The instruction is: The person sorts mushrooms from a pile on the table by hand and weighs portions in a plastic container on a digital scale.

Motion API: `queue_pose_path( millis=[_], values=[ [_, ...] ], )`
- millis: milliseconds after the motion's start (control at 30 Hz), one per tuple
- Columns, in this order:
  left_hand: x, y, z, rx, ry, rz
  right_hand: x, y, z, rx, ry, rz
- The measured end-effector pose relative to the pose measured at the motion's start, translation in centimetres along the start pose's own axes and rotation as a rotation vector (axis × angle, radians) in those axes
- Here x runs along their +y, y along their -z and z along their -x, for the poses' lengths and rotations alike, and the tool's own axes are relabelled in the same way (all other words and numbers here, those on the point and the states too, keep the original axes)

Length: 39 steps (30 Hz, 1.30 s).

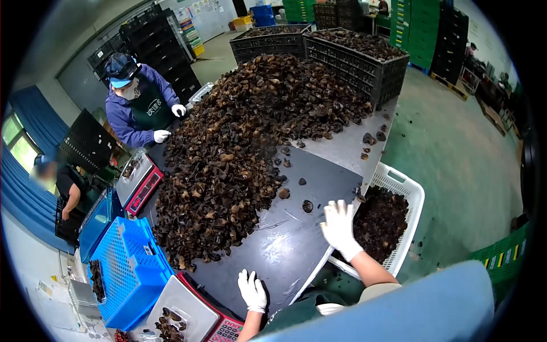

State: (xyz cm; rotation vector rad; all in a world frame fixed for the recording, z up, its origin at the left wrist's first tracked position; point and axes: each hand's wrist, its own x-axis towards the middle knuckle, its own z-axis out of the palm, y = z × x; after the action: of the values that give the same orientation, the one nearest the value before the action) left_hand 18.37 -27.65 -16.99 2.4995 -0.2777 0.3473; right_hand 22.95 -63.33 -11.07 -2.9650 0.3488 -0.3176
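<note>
A big heap of dark brown, curled pieces that look like wood ear mushrooms [228, 171] covers much of the grey metal table [273, 251]. My left hand [252, 292], in a white glove, rests at the near table edge with fingers stretched out and nothing in it. Further right, my gloved right hand [340, 229] is spread open by the table's right edge, beside a white basket [411, 191] full of dark pieces. Just beyond its fingertips lies a single loose piece [307, 206].
Left of me stand a red scale [225, 328] with a loaded tray and a blue crate [128, 256]. Across the table, a co-worker [139, 102] in white gloves stands by the heap near another scale [142, 182]. Full black crates [353, 65] line the far end.
</note>
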Motion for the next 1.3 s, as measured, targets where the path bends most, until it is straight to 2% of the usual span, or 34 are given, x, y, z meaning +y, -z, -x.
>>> queue_pose_path(
  millis=[67,133,200,300,333,400,433,467,500,567,600,633,667,700,733,767,800,867,900,933,967,1000,1033,1067,1100,1133,1167,1200,1233,1267,1300],
  values=[
    [0.0,-0.2,0.3,0.008,-0.013,-0.013,-1.9,-2.7,-0.8,0.073,0.183,0.034],
    [0.0,0.3,0.1,-0.018,-0.025,-0.031,-1.3,-3.7,-1.0,0.117,0.099,0.009],
    [-0.1,0.4,0.1,-0.014,-0.049,-0.023,0.5,0.0,-2.3,-0.044,-0.202,-0.006],
    [0.1,0.3,0.1,-0.026,-0.018,-0.040,7.8,-1.2,-1.4,0.130,-0.557,0.109],
    [0.1,0.2,0.1,-0.010,-0.023,-0.023,10.2,-1.6,-0.9,0.126,-0.545,0.258],
    [0.1,0.1,0.1,-0.008,-0.026,-0.035,10.7,-0.9,-0.9,0.164,-0.498,0.336],
    [0.2,0.1,0.0,-0.003,-0.022,-0.034,8.8,-0.1,-1.5,0.289,-0.417,0.303],
    [0.2,0.2,0.0,-0.020,-0.012,-0.051,4.3,5.4,-3.1,0.111,-0.358,0.094],
    [0.3,0.3,0.1,-0.039,-0.002,-0.069,2.8,3.6,-3.6,0.309,-0.085,0.073],
    [0.6,0.4,-0.1,-0.038,0.008,-0.056,-2.5,2.9,-5.1,0.208,0.122,-0.142],
    [0.7,0.5,0.0,-0.040,0.015,-0.039,-4.5,0.0,-5.6,0.156,0.162,-0.170],
    [0.5,0.5,0.1,-0.054,0.014,-0.055,-5.5,-5.3,-5.3,0.435,0.305,-0.083],
    [0.4,0.6,0.4,-0.049,0.011,-0.061,-6.8,-5.1,-5.1,0.136,0.304,-0.382],
    [0.4,0.6,0.3,-0.048,0.017,-0.035,-8.2,-8.4,-5.6,0.216,0.315,-0.570],
    [0.4,0.5,0.0,-0.043,0.025,-0.010,-10.8,-7.7,-5.0,0.320,0.329,-0.763],
    [0.7,0.8,0.0,-0.025,0.065,0.085,-13.1,-9.5,-3.6,0.145,0.362,-0.904],
    [0.6,0.6,0.3,-0.011,0.180,0.284,-15.3,-11.2,-2.3,-0.034,0.368,-1.035],
    [2.6,0.6,-0.3,0.081,0.653,1.099,-19.3,-9.3,2.5,-0.253,0.514,-1.196],
    [1.9,1.1,-1.3,-0.079,0.394,1.193,-20.1,-7.0,4.1,-0.712,0.442,-1.425],
    [3.4,1.9,-1.0,0.086,0.802,1.404,-20.5,-5.5,3.9,-0.720,0.501,-1.358],
    [3.5,3.2,-1.2,0.037,0.860,1.448,-20.8,-4.0,3.6,-0.724,0.560,-1.291],
    [3.1,4.2,-1.5,-0.014,0.919,1.492,-20.5,-3.4,1.8,-0.662,0.656,-1.205],
    [0.9,3.4,-0.7,-0.002,0.929,1.451,-20.3,-3.0,0.0,-0.322,0.699,-1.041],
    [0.2,3.4,-0.6,0.011,0.901,1.405,-19.9,-4.2,-2.6,-0.046,0.643,-1.061],
    [-0.4,3.6,-0.3,-0.002,0.926,1.435,-19.3,-5.0,-5.3,0.011,0.449,-1.161],
    [-0.9,3.9,-0.1,-0.017,0.951,1.466,-18.2,-5.4,-8.1,0.183,0.334,-1.137],
    [-0.9,4.2,-0.1,-0.001,0.960,1.467,-17.3,-6.1,-10.9,0.208,0.160,-1.133],
    [-0.6,4.2,-0.3,0.044,0.988,1.495,-16.4,-9.1,-15.3,0.371,0.093,-1.003],
    [-0.4,4.2,-0.3,0.075,1.009,1.522,-16.8,-10.2,-16.3,0.341,0.103,-0.859],
    [-0.8,3.8,-0.3,0.092,0.999,1.484,-18.6,-10.2,-16.0,0.190,0.040,-0.737],
    [-0.9,3.5,-0.4,0.123,0.986,1.468,-20.6,-9.6,-15.0,0.156,0.095,-0.658]
  ],
)
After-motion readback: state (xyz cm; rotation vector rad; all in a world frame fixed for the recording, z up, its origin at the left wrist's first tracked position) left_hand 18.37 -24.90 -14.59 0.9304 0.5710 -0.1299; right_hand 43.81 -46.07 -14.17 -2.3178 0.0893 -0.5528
